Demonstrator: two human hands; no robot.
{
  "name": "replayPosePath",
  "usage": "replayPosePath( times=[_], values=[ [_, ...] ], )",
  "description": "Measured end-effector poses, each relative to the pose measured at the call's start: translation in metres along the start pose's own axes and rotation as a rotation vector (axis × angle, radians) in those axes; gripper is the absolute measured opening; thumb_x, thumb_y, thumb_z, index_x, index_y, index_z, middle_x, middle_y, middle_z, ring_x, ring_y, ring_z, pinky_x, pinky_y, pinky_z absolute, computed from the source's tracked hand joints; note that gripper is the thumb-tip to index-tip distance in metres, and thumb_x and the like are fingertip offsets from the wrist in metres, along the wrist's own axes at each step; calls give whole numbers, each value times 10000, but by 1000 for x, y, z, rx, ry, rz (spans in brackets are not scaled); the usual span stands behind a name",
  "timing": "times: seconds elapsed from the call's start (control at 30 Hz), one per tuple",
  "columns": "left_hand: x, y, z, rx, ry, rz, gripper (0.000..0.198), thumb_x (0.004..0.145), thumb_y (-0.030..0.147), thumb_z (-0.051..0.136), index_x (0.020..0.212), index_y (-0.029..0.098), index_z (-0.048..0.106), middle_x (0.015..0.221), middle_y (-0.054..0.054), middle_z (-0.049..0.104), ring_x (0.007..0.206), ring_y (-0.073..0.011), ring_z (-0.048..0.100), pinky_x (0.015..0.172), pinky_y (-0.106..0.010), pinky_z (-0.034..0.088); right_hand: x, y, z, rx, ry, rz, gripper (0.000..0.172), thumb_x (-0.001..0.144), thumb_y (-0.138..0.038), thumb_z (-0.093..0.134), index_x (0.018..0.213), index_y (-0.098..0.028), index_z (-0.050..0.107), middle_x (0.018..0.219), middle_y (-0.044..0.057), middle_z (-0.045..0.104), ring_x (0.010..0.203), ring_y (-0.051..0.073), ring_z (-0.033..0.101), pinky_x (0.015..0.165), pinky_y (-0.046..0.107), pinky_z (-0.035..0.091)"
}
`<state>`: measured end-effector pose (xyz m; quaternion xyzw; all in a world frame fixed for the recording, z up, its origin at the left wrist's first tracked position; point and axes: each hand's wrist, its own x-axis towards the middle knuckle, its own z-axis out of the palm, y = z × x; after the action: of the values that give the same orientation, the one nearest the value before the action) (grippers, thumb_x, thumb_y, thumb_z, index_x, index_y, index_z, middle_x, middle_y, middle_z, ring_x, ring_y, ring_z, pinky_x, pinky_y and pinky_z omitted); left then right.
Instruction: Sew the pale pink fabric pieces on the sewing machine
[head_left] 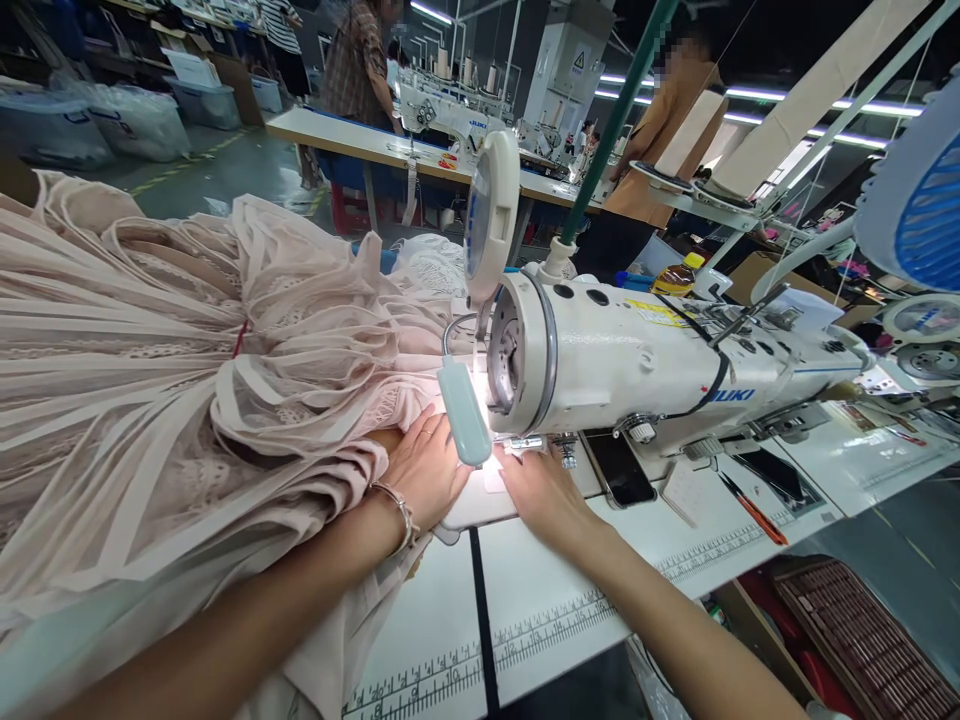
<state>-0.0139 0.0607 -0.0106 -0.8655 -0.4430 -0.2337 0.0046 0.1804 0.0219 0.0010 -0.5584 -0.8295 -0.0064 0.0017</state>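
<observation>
A white sewing machine (600, 350) stands in front of me, its lamp lighting the spot under its head. My left hand (427, 465) lies stretched out on the pale pink fabric (300, 320), just left of the lit spot; the small grey-green lamp (465, 415) covers some fingertips. Close to the presser foot, my right hand (540, 490) rests low on the machine bed (480, 505), thumb and fingers apart. Its fingertips are partly hidden beneath the machine head. The fabric is heaped in many lace-trimmed layers to the left, with a red tie (240, 338) across them.
A phone (619, 468) and orange-handled tweezers (754, 508) lie on the table right of my right hand. Thread cones (690, 135) and a blue fan (919, 190) stand at upper right. Beyond are another sewing table (315, 130) and people (356, 65). A woven brown seat (862, 620) is below.
</observation>
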Motion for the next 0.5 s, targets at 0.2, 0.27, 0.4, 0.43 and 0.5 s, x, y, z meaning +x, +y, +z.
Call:
replayPosePath(
  times=[0.2,0.27,0.4,0.43,0.5],
  values=[
    [6,4,-18,233,-167,-159,206,890,192,486,808,169,674,851,-120,633,893,-312,594,741,-433,453,6,0,-5,-48,-71,66,429,845,14,363,1127,-188,617,967,121,676,902,250,595,821,364,449],
    [10,7,-25,302,-230,-169,233,857,79,466,739,138,659,784,-129,624,850,-310,605,725,-431,443,8,2,-4,-42,-63,108,423,833,16,383,1118,-196,612,975,119,687,954,255,596,871,375,433],
    [8,24,-41,338,-261,-13,264,809,-17,461,708,132,654,702,-101,601,786,-277,603,688,-406,426,6,4,2,-44,32,98,338,883,-38,373,1038,-198,627,889,103,678,896,244,601,887,382,410],
    [-1,30,-43,290,-264,77,239,825,13,488,719,143,658,701,-83,601,756,-252,597,683,-393,428,4,3,3,-40,88,67,310,913,-75,365,1014,-197,631,859,97,667,866,237,598,867,372,409],
    [-39,45,-42,89,-303,303,111,864,196,594,786,192,672,760,-34,620,716,-199,583,702,-369,452,0,1,3,-22,212,-54,290,968,-165,349,951,-193,637,814,81,644,824,216,584,834,349,396]
  ],
)
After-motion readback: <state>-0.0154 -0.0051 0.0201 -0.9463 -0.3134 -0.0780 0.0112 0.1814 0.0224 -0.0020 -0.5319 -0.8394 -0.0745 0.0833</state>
